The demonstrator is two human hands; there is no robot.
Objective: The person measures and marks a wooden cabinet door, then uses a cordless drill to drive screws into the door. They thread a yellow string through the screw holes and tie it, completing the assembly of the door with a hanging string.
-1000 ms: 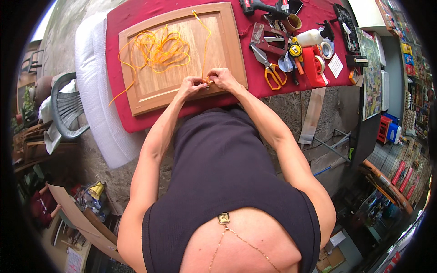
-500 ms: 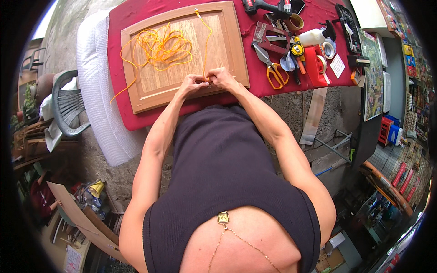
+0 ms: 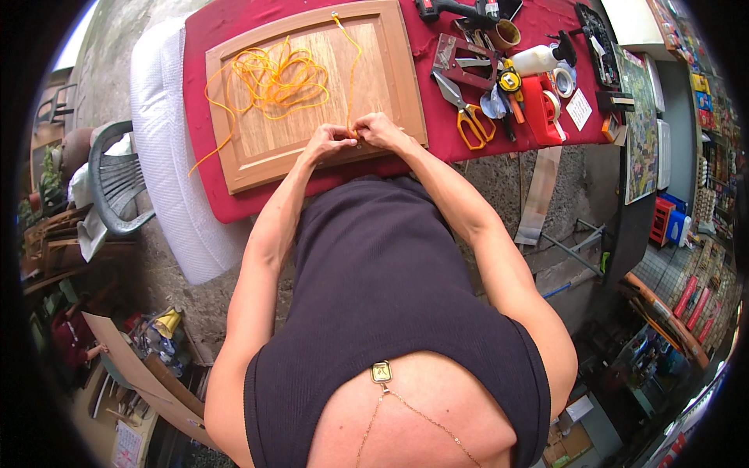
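A wooden cabinet door (image 3: 257, 168) with a raised frame lies on the red-covered table. A yellow-orange cord (image 3: 353, 82) runs from a small metal fitting (image 3: 335, 15) at the door's far edge to my hands at its near edge. My left hand (image 3: 331, 142) pinches the cord with thumb and fingertips. Close beside it, my right hand (image 3: 380, 131) is closed on the same cord, its fingers bent over the door's near rail. The fingers partly hide the cord's end and a small fitting there. The rest of the cord lies in a loose tangle on the panel.
Right of the door lie orange-handled shears (image 3: 468, 117), a staple gun (image 3: 460, 62), a yellow tape measure (image 3: 509, 80), a red tape dispenser (image 3: 541, 113), a spray bottle (image 3: 538, 61) and a drill (image 3: 449, 9). A white padded sheet (image 3: 160, 117) hangs at the left, near a green plastic chair (image 3: 117, 179).
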